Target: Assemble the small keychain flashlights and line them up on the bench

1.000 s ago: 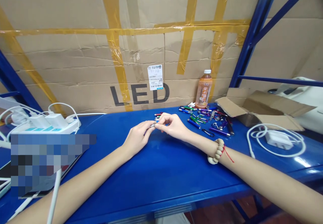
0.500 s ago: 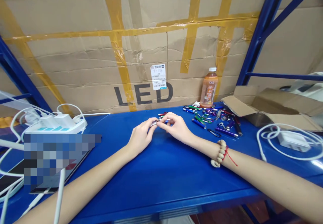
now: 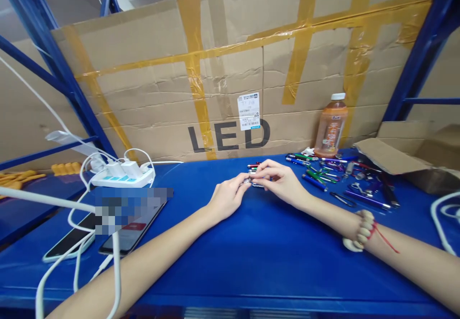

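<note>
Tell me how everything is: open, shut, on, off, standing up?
Left hand: pinching a small silvery piece
Right hand: fingertips at that piece, grip unclear
Bottle: upright, capped
Small box: flap open
Big LED box: taped
Power strip: chargers plugged in
Phone: screen dark
Other device: screen lit
Colourful tubes: scattered

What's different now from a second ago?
The camera view turned left, so everything slid right in the picture and yellow things appeared at the left. Nothing was clearly grabbed or let go: the left hand still pinches a small shiny piece, the right hand close by. The bottle still stands behind the colourful tubes.
</note>
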`<state>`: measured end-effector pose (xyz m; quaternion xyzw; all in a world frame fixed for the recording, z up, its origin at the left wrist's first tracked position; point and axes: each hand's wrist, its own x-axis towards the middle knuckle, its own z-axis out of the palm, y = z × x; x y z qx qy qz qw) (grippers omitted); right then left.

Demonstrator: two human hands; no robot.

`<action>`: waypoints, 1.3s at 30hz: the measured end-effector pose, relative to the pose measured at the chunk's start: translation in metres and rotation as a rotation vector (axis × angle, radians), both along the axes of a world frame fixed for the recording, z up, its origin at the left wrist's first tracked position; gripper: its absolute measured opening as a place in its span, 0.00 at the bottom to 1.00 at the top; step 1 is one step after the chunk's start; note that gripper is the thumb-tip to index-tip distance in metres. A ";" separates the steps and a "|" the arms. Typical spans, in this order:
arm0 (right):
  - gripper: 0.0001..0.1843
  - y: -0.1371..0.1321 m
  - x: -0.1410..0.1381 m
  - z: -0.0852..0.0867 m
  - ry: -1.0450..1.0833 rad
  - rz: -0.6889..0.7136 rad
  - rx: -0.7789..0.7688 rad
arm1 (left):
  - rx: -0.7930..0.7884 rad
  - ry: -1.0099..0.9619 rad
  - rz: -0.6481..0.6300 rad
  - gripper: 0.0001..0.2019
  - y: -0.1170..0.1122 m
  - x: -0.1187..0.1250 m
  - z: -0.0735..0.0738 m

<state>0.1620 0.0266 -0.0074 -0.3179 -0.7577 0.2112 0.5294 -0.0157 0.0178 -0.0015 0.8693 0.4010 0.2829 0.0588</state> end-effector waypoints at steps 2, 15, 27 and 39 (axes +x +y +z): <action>0.11 0.000 0.002 0.001 -0.012 -0.011 0.003 | 0.006 0.005 -0.009 0.13 -0.001 0.000 0.000; 0.15 0.007 0.005 0.002 -0.026 0.053 -0.257 | -0.010 -0.020 -0.083 0.15 -0.003 -0.002 0.002; 0.22 0.006 -0.001 -0.001 0.072 0.083 -0.480 | -0.023 -0.045 -0.097 0.14 -0.001 -0.002 0.001; 0.20 0.005 0.000 -0.001 0.048 0.086 -0.507 | -0.039 -0.050 -0.100 0.15 -0.003 -0.003 0.002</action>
